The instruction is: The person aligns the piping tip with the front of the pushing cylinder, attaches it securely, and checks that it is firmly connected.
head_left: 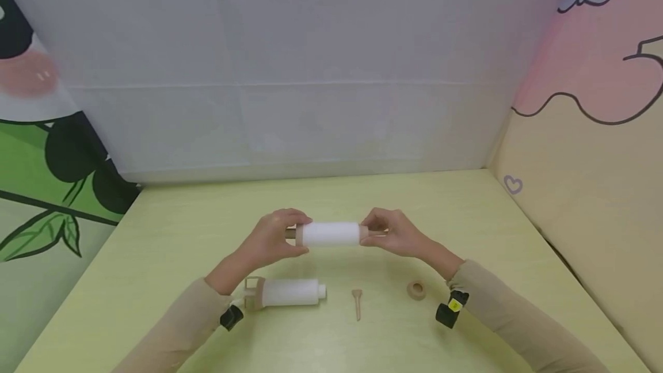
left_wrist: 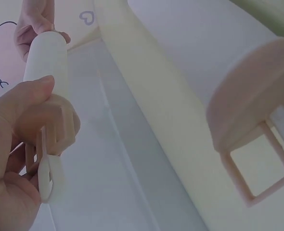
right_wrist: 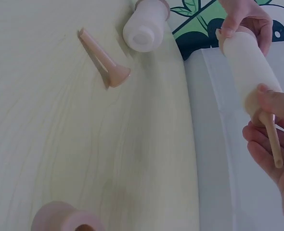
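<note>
My two hands hold a white pastry syringe (head_left: 331, 234) level above the table. The left hand (head_left: 271, 239) grips its tan handle end, thumb below and fingers above. In the left wrist view, tan square loops and a white plunger end (left_wrist: 52, 178) stick out past that palm. My right hand (head_left: 397, 233) pinches the tan collar (head_left: 364, 232) at the other end. From that collar a thin tan nozzle (right_wrist: 272, 139) points out over the right fingers. Below the left hand, a second white syringe (head_left: 290, 292) lies on the table, without a nozzle.
A loose tan nozzle (head_left: 357, 303) lies on the pale yellow table (head_left: 207, 206), below the held syringe. Farther right sits a tan ring cap (head_left: 416, 289). A white cloth wall (head_left: 311, 73) stands behind the table, with painted panels at both sides.
</note>
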Action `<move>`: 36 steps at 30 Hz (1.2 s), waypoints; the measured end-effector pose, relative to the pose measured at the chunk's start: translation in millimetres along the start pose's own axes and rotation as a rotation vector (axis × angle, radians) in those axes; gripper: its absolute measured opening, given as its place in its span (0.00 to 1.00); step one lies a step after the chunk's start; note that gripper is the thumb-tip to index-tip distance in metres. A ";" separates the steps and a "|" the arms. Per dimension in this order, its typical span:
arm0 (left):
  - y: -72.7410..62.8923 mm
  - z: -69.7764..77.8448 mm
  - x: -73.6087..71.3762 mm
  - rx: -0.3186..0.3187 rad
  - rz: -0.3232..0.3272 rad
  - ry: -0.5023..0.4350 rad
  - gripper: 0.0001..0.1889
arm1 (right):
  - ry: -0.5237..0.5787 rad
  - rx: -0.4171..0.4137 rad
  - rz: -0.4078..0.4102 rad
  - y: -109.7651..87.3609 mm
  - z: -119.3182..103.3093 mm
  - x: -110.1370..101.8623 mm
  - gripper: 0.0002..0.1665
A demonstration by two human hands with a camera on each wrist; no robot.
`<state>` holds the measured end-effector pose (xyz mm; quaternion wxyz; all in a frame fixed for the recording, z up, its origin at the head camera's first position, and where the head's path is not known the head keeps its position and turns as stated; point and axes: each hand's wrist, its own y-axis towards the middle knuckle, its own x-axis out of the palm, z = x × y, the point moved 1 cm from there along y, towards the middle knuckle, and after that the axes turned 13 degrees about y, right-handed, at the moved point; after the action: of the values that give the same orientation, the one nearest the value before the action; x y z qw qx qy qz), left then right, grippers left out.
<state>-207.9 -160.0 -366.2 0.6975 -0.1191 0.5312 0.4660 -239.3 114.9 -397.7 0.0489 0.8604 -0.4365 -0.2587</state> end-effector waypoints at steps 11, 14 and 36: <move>5.4 -33.4 -10.4 -0.132 -0.097 0.107 0.23 | -0.273 0.036 -0.008 -2.5 2.7 -3.2 0.29; 3.7 -54.5 -11.9 -0.207 -0.125 0.126 0.25 | -0.298 0.070 -0.008 -5.8 3.8 -6.5 0.29; -5.1 -109.1 5.6 -0.383 -0.292 -0.005 0.21 | -0.285 0.096 -0.112 -15.6 9.3 -10.4 0.19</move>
<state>-272.7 -231.9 -417.1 0.7235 -0.3238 0.4084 0.4526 -237.6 133.9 -406.4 -0.0691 0.8392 -0.4023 -0.3592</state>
